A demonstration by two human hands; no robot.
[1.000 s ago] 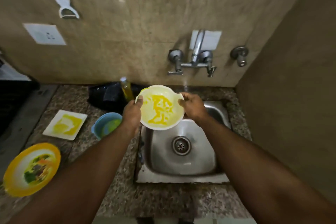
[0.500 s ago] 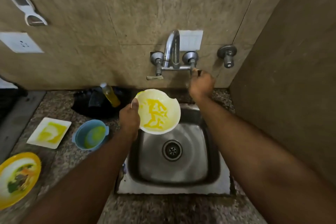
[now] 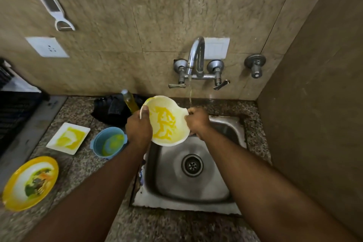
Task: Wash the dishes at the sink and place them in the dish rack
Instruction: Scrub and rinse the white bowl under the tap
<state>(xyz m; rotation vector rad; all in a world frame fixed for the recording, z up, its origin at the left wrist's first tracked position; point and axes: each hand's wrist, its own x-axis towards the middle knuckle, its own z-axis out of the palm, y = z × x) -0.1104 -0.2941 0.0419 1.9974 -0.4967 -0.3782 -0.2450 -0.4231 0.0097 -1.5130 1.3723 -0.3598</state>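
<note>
We are holding a white bowl (image 3: 167,121) smeared with yellow residue over the back left part of the steel sink (image 3: 196,179), tilted so its inside faces up toward us. Our left hand (image 3: 138,127) is gripping the bowl's left rim, the thumb lying over the inner edge at the top and the other fingers hidden behind the outside wall. Our right hand (image 3: 197,121) is pinching the right rim, where a small lip juts out, with the fingers curled round the edge and the knuckles turned toward us. The bowl is sitting between the two hands, each touching an opposite side of the rim.

A thin stream of water (image 3: 190,92) is falling from the faucet (image 3: 196,59) on the wall and landing just beside the right hand's knuckles, at the bowl's right edge; we cannot tell whether it is striking the bowl or the fingers.

On the speckled counter (image 3: 82,165) to the left of the sink a blue cup (image 3: 108,141) with yellow-green dregs is standing close to our left wrist. Farther left a white square plate (image 3: 67,138) stained yellow is lying flat, and a yellow-rimmed plate (image 3: 30,182) with food scraps is resting near the counter's front edge. A bottle of yellow liquid (image 3: 129,102) is standing behind the bowl against a dark cloth (image 3: 110,109).
</note>
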